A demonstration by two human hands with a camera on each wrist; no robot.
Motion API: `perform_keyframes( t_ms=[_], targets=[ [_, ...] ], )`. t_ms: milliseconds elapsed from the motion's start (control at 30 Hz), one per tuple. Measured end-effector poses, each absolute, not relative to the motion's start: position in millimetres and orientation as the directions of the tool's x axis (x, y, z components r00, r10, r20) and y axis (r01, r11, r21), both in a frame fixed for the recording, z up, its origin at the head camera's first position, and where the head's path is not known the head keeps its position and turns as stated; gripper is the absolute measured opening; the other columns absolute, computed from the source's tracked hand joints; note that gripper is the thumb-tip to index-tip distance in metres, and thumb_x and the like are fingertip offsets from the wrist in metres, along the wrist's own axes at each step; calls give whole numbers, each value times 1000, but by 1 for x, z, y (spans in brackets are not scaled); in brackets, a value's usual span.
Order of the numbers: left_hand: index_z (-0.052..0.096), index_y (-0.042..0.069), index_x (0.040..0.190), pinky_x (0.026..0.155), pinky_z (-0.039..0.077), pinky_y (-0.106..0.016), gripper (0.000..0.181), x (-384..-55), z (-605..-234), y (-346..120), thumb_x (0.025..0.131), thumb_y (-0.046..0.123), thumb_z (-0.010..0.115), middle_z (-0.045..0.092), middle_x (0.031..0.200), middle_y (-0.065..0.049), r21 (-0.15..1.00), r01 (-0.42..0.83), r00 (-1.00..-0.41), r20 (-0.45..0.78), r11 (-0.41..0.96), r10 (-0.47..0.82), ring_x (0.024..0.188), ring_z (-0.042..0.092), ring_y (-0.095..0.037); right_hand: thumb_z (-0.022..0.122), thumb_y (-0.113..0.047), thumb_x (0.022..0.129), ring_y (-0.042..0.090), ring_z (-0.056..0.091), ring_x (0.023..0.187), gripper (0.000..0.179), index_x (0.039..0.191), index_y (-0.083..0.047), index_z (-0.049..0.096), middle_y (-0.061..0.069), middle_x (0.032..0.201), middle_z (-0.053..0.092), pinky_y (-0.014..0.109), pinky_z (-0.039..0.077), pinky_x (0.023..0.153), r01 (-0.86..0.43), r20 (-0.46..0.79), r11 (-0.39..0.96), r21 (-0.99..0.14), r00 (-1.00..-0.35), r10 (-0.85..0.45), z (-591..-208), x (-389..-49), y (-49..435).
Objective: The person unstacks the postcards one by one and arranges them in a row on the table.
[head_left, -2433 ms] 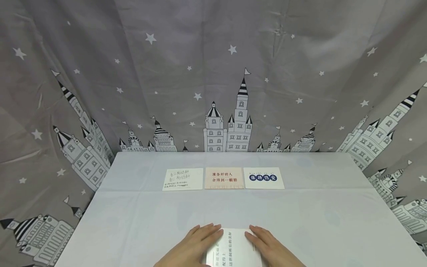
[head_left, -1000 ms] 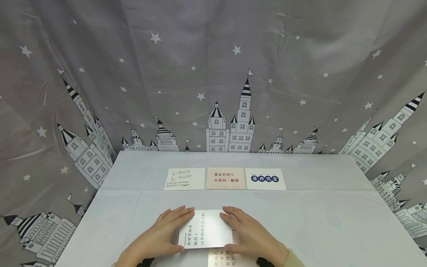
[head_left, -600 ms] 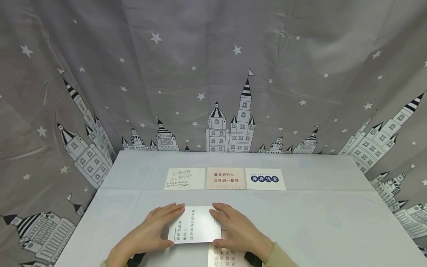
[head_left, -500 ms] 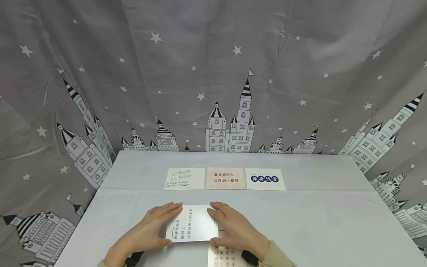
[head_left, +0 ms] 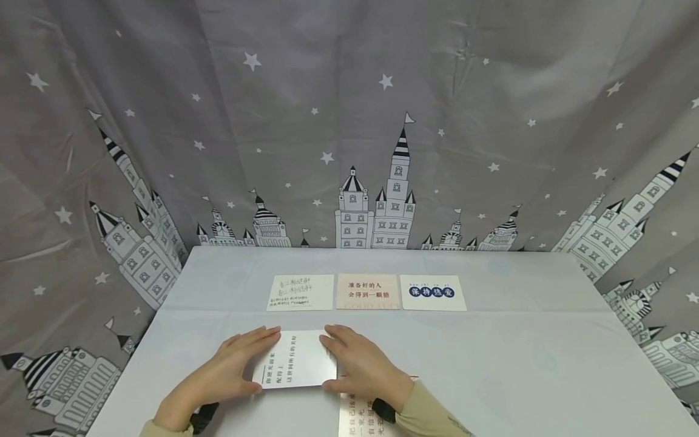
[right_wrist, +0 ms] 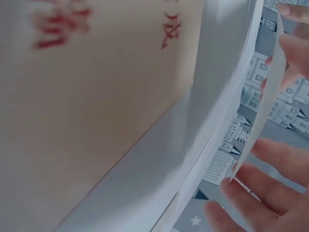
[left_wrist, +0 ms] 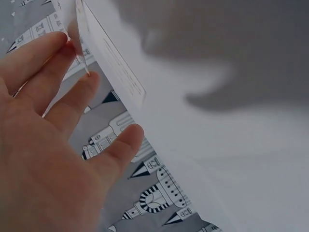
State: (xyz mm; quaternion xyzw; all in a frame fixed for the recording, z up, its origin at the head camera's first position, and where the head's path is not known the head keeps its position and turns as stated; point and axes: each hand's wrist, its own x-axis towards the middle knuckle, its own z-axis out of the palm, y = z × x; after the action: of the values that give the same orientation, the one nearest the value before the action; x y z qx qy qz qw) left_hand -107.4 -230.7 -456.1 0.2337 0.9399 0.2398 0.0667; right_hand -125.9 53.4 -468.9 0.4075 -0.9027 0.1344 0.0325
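Observation:
A white postcard [head_left: 306, 358] with vertical lines of dark characters is held between both hands, just in front of the table's middle. My left hand [head_left: 226, 367] pinches its left edge, thumb at the near corner and fingers at the far one. My right hand [head_left: 366, 367] grips the right edge the same way. Seen edge-on in the right wrist view, the postcard [right_wrist: 265, 104] bows slightly and stands off the table. Under the right wrist lies a cream card [head_left: 355, 419] with brownish-red characters, partly hidden by the arm.
Three cards lie side by side farther back: a handwritten white one [head_left: 300, 292], a pinkish one [head_left: 368, 292] with red characters, and a white one [head_left: 434, 303] with blue circles. A white cloth covers the table [head_left: 519, 364]. Behind hangs a grey castle-print curtain [head_left: 295, 79].
Both hands have lifted the white postcard from the near edge and carried it forward and to the left. The cream card beneath has come into view. The three back cards stay put.

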Motion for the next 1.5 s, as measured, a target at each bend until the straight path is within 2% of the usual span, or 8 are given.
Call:
perform_keyframes(
  t_ms=[200, 400, 933, 1233, 1500],
  targets=[
    [49, 2, 138, 101, 21, -69, 88, -110, -457, -240, 59, 15, 85, 43, 144, -15, 475, 396, -889, -18, 786, 458, 132, 33, -44, 72, -51, 78, 23, 44, 130, 78, 137, -3, 51, 13, 141, 46, 30, 37, 105, -749, 155, 639, -174, -662, -733, -472, -131, 39],
    [49, 2, 138, 99, 21, -72, 88, -111, -460, -248, 58, 13, 85, 43, 144, -17, 474, 378, -898, -22, 795, 440, 132, 33, -45, 72, -52, 78, 23, 45, 128, 78, 136, -3, 52, 12, 140, 47, 30, 39, 103, -739, 135, 649, -180, -672, -728, -472, -133, 27],
    [48, 0, 138, 99, 26, -70, 88, -117, -463, -268, 58, 11, 84, 42, 142, -23, 463, 374, -899, -33, 804, 436, 129, 34, -49, 73, -52, 78, 22, 45, 128, 78, 135, -3, 53, 13, 139, 49, 28, 39, 103, -730, 111, 663, -165, -682, -723, -475, -140, 2],
    [47, 1, 139, 98, 27, -70, 90, -121, -465, -277, 56, 9, 84, 40, 143, -26, 486, 320, -910, -79, 813, 406, 129, 33, -51, 73, -55, 77, 20, 47, 127, 78, 133, -3, 55, 12, 137, 51, 26, 41, 101, -741, 126, 661, -119, -671, -730, -476, -143, -11],
    [46, 0, 139, 97, 23, -73, 92, -124, -465, -287, 56, 9, 82, 38, 143, -29, 524, 286, -913, -106, 802, 395, 129, 30, -53, 72, -55, 78, 19, 47, 127, 77, 134, -4, 55, 11, 137, 51, 26, 42, 100, -730, 88, 673, -116, -683, -725, -475, -145, -22]
  ],
)
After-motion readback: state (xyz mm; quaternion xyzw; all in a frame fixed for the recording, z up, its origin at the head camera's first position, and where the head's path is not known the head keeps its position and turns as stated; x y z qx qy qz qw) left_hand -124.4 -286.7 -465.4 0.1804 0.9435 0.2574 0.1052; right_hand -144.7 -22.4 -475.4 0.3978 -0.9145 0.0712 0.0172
